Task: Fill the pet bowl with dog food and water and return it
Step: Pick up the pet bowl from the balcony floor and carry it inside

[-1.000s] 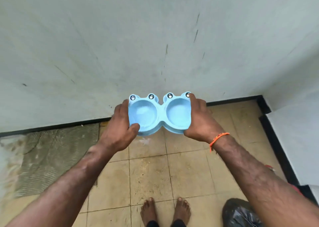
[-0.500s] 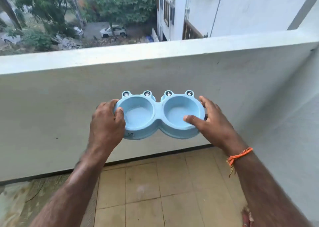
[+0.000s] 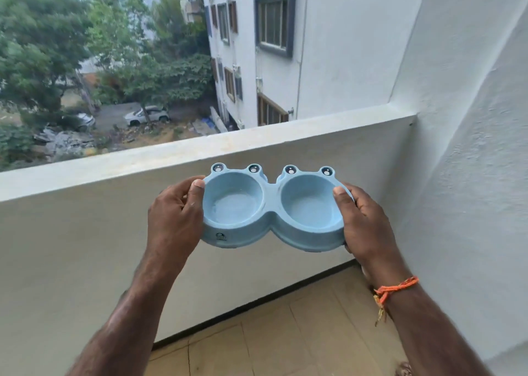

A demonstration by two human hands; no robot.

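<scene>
I hold a light blue double pet bowl (image 3: 271,201) level in front of me at chest height, in front of the balcony wall. It has two round wells and frog-eye bumps along its far rim. Both wells look empty of food; the left one shows a faint wet sheen. My left hand (image 3: 174,218) grips the bowl's left end, thumb on the rim. My right hand (image 3: 363,227) grips the right end, thumb over the rim, with an orange thread band on that wrist.
A white balcony parapet (image 3: 200,149) runs across just beyond the bowl. A white side wall (image 3: 471,147) closes the right. Beige floor tiles (image 3: 285,332) lie below. Past the parapet are trees, parked cars and a white building.
The bowl has risen from near the floor to chest height and my view has lifted from the tiles to the parapet and street. My right hand has closed its grip on the bowl's end.
</scene>
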